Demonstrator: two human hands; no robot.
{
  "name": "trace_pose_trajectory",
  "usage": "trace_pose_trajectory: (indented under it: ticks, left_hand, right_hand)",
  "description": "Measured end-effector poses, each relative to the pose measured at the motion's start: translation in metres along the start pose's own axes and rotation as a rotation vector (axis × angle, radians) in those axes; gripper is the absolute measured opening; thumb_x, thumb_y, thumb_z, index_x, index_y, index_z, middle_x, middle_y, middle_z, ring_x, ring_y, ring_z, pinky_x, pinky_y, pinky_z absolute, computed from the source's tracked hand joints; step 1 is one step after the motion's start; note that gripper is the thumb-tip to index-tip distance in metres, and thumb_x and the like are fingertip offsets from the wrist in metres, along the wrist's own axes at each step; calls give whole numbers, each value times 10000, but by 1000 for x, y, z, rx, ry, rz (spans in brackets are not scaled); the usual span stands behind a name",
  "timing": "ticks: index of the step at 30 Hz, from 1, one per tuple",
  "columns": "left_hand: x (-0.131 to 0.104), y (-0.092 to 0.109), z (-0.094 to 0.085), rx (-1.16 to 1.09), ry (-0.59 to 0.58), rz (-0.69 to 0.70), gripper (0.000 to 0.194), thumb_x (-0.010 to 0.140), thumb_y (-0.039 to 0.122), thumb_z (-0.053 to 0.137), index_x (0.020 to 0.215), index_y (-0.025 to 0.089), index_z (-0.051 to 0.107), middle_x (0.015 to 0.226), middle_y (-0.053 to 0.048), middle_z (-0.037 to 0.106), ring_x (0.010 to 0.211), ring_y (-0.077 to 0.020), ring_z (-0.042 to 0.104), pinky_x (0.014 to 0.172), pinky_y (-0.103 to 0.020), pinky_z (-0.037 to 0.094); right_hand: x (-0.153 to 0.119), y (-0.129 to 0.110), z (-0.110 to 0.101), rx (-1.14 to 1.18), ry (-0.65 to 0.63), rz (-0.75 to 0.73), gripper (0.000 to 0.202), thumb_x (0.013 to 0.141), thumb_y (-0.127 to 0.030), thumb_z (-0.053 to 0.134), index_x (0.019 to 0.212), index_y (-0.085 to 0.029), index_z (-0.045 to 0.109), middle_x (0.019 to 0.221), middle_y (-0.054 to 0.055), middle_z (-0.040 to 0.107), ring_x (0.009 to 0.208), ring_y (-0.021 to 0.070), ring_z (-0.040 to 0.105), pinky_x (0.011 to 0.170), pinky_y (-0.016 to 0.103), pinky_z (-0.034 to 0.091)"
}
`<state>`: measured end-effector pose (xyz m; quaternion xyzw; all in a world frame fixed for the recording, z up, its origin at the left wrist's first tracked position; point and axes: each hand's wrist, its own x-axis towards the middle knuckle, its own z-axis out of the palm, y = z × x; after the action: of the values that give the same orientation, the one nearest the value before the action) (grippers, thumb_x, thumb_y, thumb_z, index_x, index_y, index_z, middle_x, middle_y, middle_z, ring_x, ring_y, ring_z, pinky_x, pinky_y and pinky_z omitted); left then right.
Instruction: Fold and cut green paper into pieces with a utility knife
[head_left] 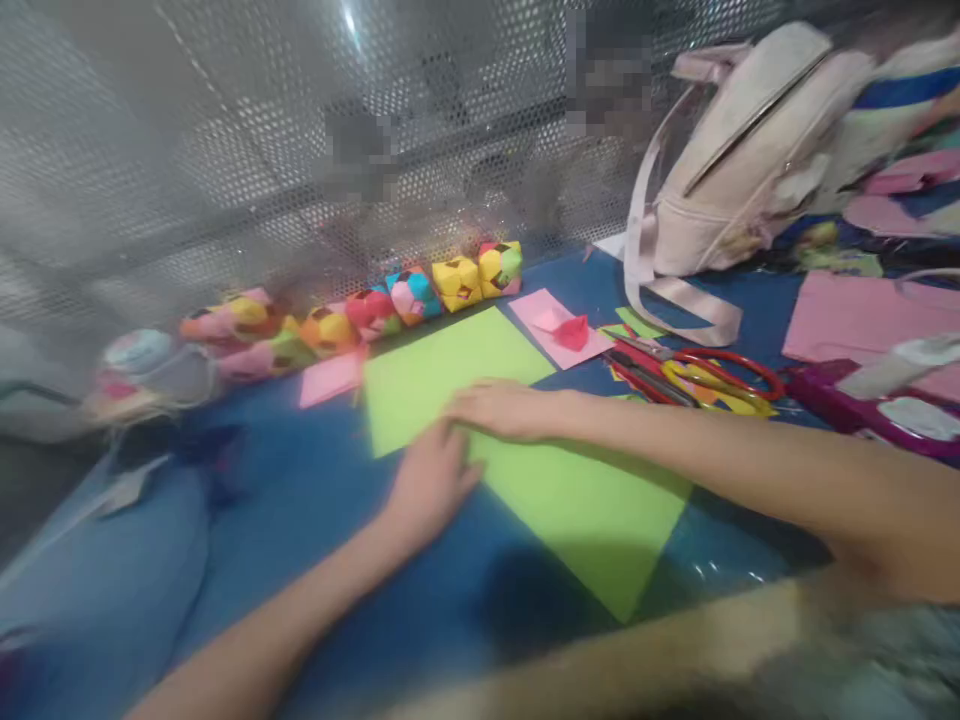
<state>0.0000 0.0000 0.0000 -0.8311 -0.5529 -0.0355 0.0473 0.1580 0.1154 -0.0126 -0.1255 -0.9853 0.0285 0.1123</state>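
Light green paper [450, 375] lies on the blue table. Another part of the green paper [600, 520] reaches toward me; I cannot tell whether it is one sheet or two. My right hand [499, 408] rests flat on the paper with its fingers stretched to the left. My left hand [429, 472] is at the paper's near left edge, thumb apart, its fingertips close to those of the right. Both hands are somewhat blurred, and neither shows anything held. A pink paper [532, 310] with a small red folded piece [571, 333] lies just beyond the green paper.
Folded paper cubes [457, 283] line the back by a perforated metal screen [255, 130]. Right are scissors [712, 375], a purple tool [847, 400], pink sheets [877, 320] and a pale backpack [742, 150]. Left are a pink pad [330, 378] and a blurred cup-like object [150, 365].
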Motion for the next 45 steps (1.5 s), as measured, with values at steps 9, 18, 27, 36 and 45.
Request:
trace_pose_trajectory:
  ticks: [9,18,27,36,45]
  left_hand:
    - [1,-3,1,-19,17,6,177,920,312,529,961,150,586,1148,-165,590,1077,-295,577,914,-440,491]
    - [2,-5,0,-33,23,18,230,939,333,489,970,132,597,1174,-187,582,1060,-307,579,930,-468,479]
    - [4,-2,-3,-22,-14,-1,223,935,326,507,933,127,605,1113,-175,596,1038,-307,586,894,-453,494]
    - [3,1,-3,-29,-7,-13,216,939,317,493,939,132,603,1087,-159,590,1040,-295,576,896,-437,493]
    - [3,0,1,-6,25,15,259,943,339,472,1050,131,584,1111,-165,597,1044,-289,580,888,-439,504]
  right_hand:
    - [-31,6,0,-119,9,144,402,938,-71,385,1323,-93,499,1318,184,598,1323,260,464,1022,440,367]
    - [-77,20,-7,-199,46,327,462,883,-17,391,1322,-93,511,1334,180,590,1308,273,479,1046,463,338]
    - [-124,31,-17,-366,69,348,478,858,-36,411,1315,-86,540,1343,146,597,1308,295,486,1083,503,332]
    - [-111,17,-38,-409,121,291,479,827,-25,426,1285,-54,564,1344,181,587,1301,292,494,1086,523,332]
    - [-38,-43,-7,-141,88,82,417,950,-188,452,1309,11,523,1354,234,558,1306,299,487,1043,458,404]
